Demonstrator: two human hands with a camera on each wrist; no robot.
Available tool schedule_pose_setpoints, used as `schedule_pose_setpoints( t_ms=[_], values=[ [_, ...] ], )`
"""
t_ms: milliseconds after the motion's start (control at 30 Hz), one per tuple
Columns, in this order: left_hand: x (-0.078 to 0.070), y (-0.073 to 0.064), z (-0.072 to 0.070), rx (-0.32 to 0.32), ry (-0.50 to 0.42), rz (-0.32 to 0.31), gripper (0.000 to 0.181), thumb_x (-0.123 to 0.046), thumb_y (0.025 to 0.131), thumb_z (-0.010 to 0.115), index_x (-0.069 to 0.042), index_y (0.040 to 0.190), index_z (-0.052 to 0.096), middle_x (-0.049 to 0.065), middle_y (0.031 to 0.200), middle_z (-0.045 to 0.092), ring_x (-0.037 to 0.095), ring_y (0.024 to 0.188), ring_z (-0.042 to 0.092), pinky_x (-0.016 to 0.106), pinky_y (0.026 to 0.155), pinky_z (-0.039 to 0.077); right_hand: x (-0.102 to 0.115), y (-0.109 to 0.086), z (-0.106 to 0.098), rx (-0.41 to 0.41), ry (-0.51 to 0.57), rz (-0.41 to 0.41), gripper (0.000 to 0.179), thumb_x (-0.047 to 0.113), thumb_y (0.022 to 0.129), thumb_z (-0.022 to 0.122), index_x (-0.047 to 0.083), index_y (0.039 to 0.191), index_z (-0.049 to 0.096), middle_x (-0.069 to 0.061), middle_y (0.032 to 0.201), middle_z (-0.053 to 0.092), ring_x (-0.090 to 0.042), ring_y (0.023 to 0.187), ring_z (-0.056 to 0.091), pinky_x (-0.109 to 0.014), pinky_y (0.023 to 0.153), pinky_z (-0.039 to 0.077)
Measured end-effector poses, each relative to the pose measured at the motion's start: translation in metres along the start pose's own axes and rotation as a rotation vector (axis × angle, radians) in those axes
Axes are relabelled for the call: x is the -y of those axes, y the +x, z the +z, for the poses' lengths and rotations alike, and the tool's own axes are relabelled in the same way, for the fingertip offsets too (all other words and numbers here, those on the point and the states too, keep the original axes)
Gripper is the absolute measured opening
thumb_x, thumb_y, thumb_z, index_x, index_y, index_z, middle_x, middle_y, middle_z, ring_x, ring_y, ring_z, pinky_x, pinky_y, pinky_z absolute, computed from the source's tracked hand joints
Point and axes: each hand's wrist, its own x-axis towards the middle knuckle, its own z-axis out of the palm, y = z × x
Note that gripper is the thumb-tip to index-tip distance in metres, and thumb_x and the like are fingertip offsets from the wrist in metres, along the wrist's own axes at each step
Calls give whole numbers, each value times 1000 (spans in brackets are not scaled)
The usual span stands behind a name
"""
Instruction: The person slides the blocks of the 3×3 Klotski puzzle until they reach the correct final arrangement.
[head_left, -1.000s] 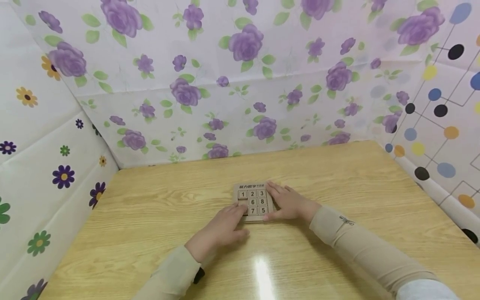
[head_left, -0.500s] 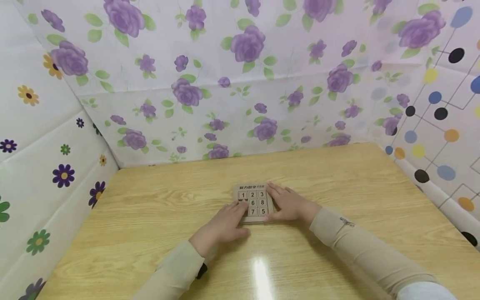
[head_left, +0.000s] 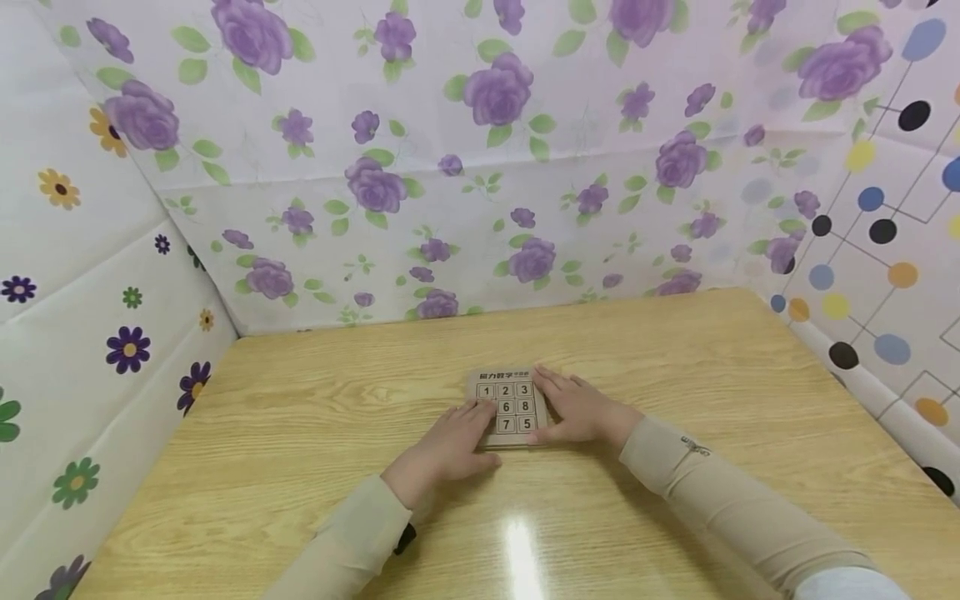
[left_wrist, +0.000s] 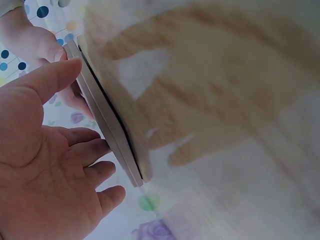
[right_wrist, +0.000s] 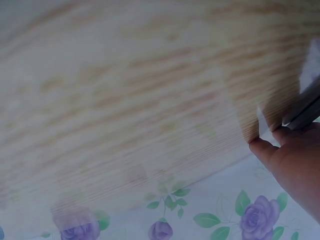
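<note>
A sliding number puzzle [head_left: 514,442] lies flat on the wooden table in the head view. Its visible tiles show 1, 2, 3 along the top, then 6, 8, and 7, 5 below. My left hand [head_left: 452,442] reaches over the left column, with extended fingertips pressing just under the 1 and hiding the places there. From the left wrist, that hand [left_wrist: 55,165] appears palm-side, its fingers at the puzzle's edge [left_wrist: 107,117]. My right hand [head_left: 579,408] holds the puzzle's right side, fingers at the upper corner and thumb at the lower one. The right wrist view catches its fingertips [right_wrist: 262,149] against the tabletop.
The wooden table [head_left: 322,400] extends around the puzzle on all sides. Behind it hangs a purple-flowered cloth [head_left: 450,217]. A daisy-patterned cloth [head_left: 75,275] borders the left, and a dotted one [head_left: 885,275] the right.
My left fingertips have slid slightly away from me along the left column. The dark gap under the 1 has narrowed and dropped out of sight. My right hand stays in place.
</note>
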Motion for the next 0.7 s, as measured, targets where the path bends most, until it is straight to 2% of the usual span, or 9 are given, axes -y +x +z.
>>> schedule_pose_setpoints(
  t_ms=[167,300,500,700],
  values=[
    [1,-3,-1,-25,-44,18,80,-38,88,64,-2,148,27,16,155,26,36,144,20,53,118,16,1,0,-1,-3,10,1,109,68,79,58,0,151,13,-16,159,8,-32,146,13,-55,117,13],
    [-1,-7,0,-36,-88,56,74,-33,89,63,-1,147,30,18,153,29,37,143,22,53,117,18,0,-1,0,-6,9,-4,108,68,79,58,0,151,13,-16,159,8,-32,146,13,-56,117,13],
    [-8,-13,0,-17,-84,93,67,-33,91,59,-2,145,35,17,152,33,35,141,27,51,116,22,0,-1,0,-20,-2,-16,107,68,81,56,-1,151,13,-17,159,9,-33,146,14,-57,116,16],
    [-10,-15,0,-27,-68,108,67,-34,90,60,0,144,37,17,150,36,37,140,28,52,116,23,1,-1,0,-14,-6,-17,107,68,81,56,-1,151,13,-17,159,9,-33,146,14,-57,116,16]
  ],
)
